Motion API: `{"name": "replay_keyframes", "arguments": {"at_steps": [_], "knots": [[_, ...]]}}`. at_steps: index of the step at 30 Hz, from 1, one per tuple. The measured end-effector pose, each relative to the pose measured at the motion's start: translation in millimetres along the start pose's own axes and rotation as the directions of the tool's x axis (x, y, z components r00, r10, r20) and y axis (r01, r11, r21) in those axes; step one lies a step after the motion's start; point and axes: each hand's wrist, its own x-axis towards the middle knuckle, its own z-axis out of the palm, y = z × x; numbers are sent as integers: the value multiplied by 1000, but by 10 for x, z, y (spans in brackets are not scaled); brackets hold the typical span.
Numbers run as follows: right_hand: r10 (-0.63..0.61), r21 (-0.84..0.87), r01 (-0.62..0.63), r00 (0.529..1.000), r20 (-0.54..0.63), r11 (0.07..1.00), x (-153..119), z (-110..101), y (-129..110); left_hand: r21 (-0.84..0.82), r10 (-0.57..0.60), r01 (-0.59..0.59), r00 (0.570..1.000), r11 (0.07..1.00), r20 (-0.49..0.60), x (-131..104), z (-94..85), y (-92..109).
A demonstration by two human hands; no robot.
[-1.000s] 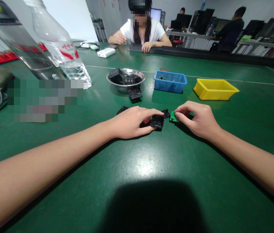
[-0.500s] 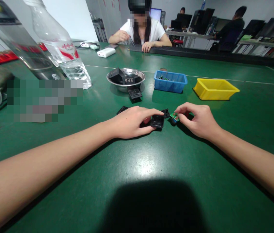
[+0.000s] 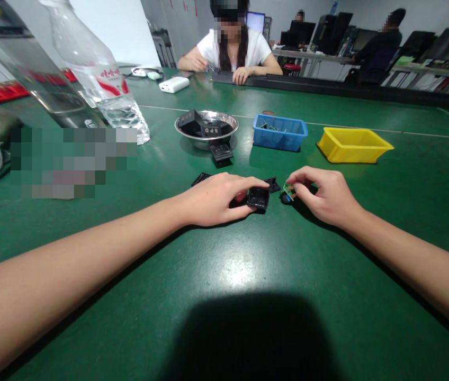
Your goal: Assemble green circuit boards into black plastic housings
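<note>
My left hand [image 3: 224,200] grips a small black plastic housing [image 3: 258,198] between thumb and fingers, its hollow side facing me. Just to the right, my right hand [image 3: 322,194] pinches a small green circuit board [image 3: 288,191], tilted, with a dark round part at its lower end near the table. Between the hands, behind the housing, lies another black piece [image 3: 272,184]. One more black part [image 3: 200,180] shows partly behind my left hand.
A metal bowl [image 3: 207,142] holds black housings, with a black piece [image 3: 221,153] before it. A blue bin [image 3: 280,138] with small boards and a yellow bin [image 3: 353,151] stand right. Bottles [image 3: 109,95] are at left; a person [image 3: 230,50] sits opposite.
The green board in my right hand has tipped to a steeper angle and shifted slightly right. My left hand and the black housing have stayed in place.
</note>
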Motion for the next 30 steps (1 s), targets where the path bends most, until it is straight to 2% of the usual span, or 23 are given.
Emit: {"name": "replay_keyframes", "arguments": {"at_steps": [4,13,20,30], "knots": [[27,60,-25,999,-30,998,2,-23,-15,4,2,-2,1000,1000,0,-4,3,-7],[-58,38,57,998,27,998,5,-16,-13,-2,-10,10,1000,1000,10,8,4,-4],[8,32,-10,997,70,999,17,-14,-19,-6,-2,2,1000,1000,7,2,6,-10],[27,28,-28,999,47,999,8,-13,-33,-1,-11,11,1000,1000,14,5,-9,6]]}}
